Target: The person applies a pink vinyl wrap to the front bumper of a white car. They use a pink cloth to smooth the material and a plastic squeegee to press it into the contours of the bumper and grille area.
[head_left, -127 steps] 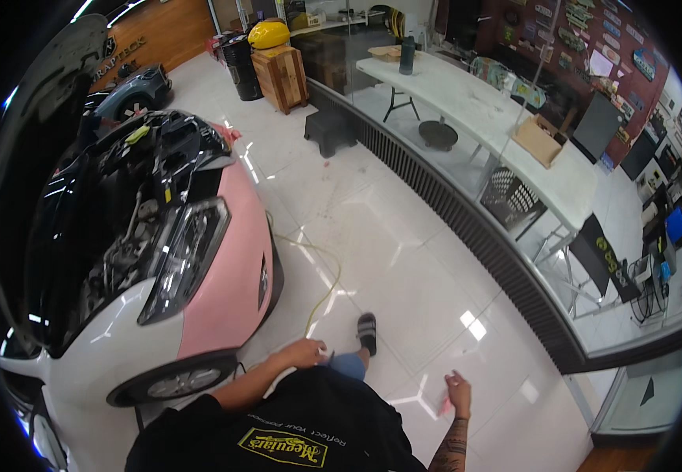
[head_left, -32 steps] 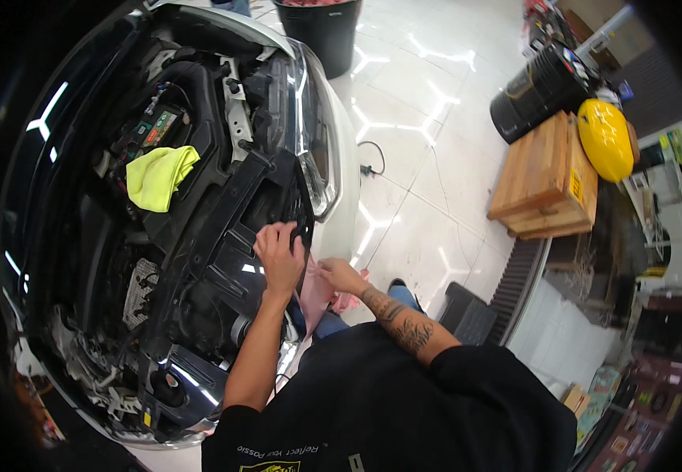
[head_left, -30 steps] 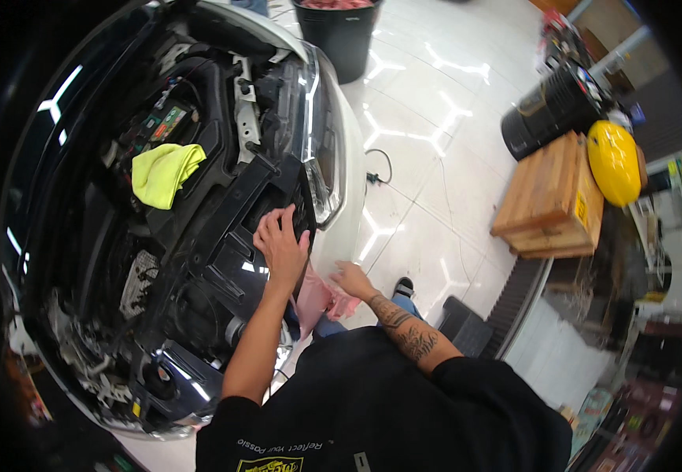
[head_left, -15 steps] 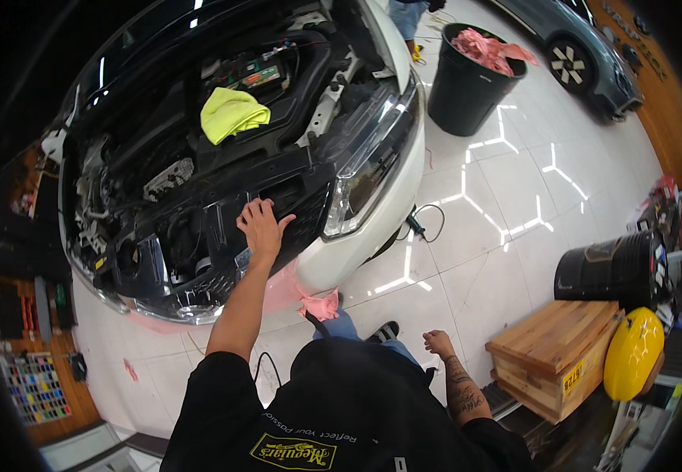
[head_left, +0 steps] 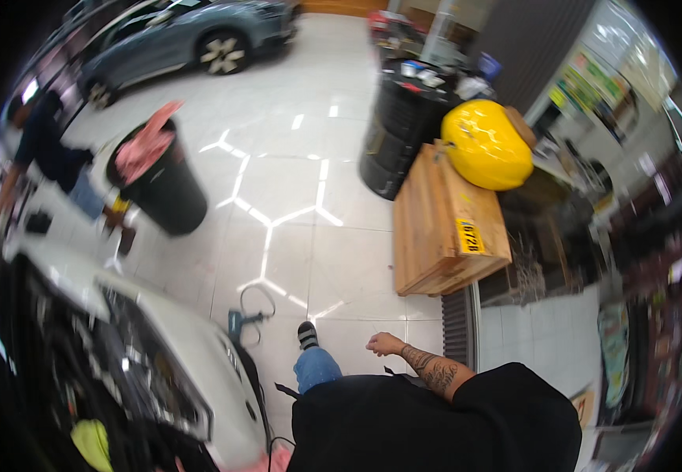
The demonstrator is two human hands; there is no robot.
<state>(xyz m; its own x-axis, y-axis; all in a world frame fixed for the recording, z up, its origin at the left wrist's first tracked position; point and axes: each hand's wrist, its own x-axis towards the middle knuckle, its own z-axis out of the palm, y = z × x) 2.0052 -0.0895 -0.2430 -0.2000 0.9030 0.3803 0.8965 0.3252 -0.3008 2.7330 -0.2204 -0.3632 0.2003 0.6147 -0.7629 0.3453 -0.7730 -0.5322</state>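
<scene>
My right hand point(head_left: 386, 344) hangs beside my body over the tiled floor, its fingers curled in a loose fist with nothing visible in them. The tattooed right forearm reaches back to a black sleeve. My left hand is out of view. A white car's front point(head_left: 169, 315) stands at the lower left, with its headlight point(head_left: 152, 366) facing me and its engine bay exposed. On the engine bay lies a yellow-green cloth point(head_left: 92, 444). Near the bumper, a teal corded power tool point(head_left: 235, 322) rests on the floor.
A dark bin point(head_left: 169, 189) heaped with pink sheeting point(head_left: 143, 153) stands ahead on the left. Behind it a person point(head_left: 58, 153) bends near the car. To the right are a wooden crate point(head_left: 427, 228), a yellow rounded object point(head_left: 486, 145) and a black drum point(head_left: 392, 130). A grey-blue car point(head_left: 176, 51) is parked beyond.
My view has swung right, away from the engine bay. My left hand, earlier resting over the car's front edge, has gone out of view. My right hand stays loosely closed at my side.
</scene>
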